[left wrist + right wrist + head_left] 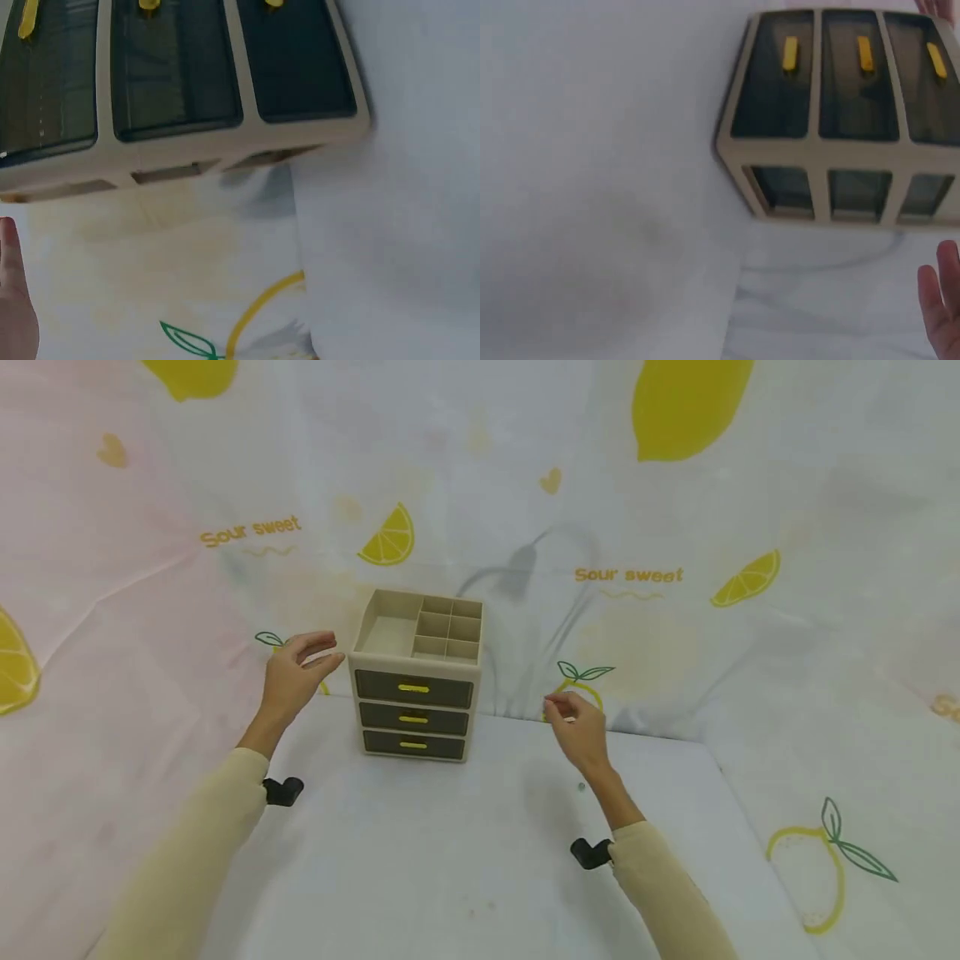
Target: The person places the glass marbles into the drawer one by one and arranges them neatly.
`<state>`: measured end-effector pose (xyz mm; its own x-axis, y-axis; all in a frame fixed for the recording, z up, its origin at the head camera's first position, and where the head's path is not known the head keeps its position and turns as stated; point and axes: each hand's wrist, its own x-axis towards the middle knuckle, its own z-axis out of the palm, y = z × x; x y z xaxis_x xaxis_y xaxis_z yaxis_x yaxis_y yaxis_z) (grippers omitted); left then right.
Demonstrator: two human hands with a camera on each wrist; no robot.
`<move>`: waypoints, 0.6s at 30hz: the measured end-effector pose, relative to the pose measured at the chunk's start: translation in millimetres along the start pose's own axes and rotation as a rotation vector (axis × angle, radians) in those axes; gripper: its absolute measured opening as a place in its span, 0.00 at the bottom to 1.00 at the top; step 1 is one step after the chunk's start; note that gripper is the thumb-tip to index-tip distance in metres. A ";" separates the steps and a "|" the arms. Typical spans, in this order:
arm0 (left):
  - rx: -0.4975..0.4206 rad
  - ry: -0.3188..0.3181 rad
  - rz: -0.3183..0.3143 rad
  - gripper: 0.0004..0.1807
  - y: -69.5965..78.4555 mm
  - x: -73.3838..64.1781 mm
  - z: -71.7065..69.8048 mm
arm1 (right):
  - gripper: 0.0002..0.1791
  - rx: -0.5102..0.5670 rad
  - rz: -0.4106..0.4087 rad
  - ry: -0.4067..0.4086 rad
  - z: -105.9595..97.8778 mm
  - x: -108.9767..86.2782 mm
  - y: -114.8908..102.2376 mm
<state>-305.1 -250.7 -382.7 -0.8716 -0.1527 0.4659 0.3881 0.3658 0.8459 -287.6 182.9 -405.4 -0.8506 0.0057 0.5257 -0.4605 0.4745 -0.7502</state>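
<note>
A beige desktop organizer [416,663] stands upright on the white table against the back cloth. Three dark drawers with yellow handles [413,688] form its front, all pushed in. Its top is an open tray split into one large and several small compartments. Just left of the organizer, apart from it, my left hand [294,672] is raised with loosely bent fingers and nothing in them. Off to the right, with a gap to the organizer, my right hand [578,724] hovers with relaxed fingers and holds nothing. Side openings of the organizer [859,193] show in the right wrist view.
A white cloth [480,485] printed with lemons and lettering hangs behind and at both sides. The white table [420,860] spreads in front of the organizer. A small grey spot [581,786] lies near my right wrist. Black wrist cameras [283,792] sit at both cuffs.
</note>
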 end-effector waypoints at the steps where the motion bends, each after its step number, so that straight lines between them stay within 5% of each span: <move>1: -0.040 0.005 0.035 0.27 2.1 0.7 7.1 | 0.07 0.043 -0.001 -0.021 14.4 -1.0 -1.9; 8: -0.131 0.048 0.149 0.28 25.2 -8.9 26.4 | 0.07 0.249 0.103 -0.188 99.5 -20.9 -2.0; 13: -0.126 0.063 0.171 0.26 32.3 -14.3 27.7 | 0.12 0.381 0.331 -0.366 138.4 -36.4 15.2; 18: -0.149 0.065 0.173 0.27 36.8 -12.4 30.4 | 0.14 0.559 0.597 -0.435 167.8 -44.8 24.2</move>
<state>-289.1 -207.4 -365.3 -0.7691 -0.1597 0.6188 0.5740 0.2529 0.7788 -303.2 46.4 -514.4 -0.9546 -0.2719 -0.1218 0.1252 0.0048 -0.9921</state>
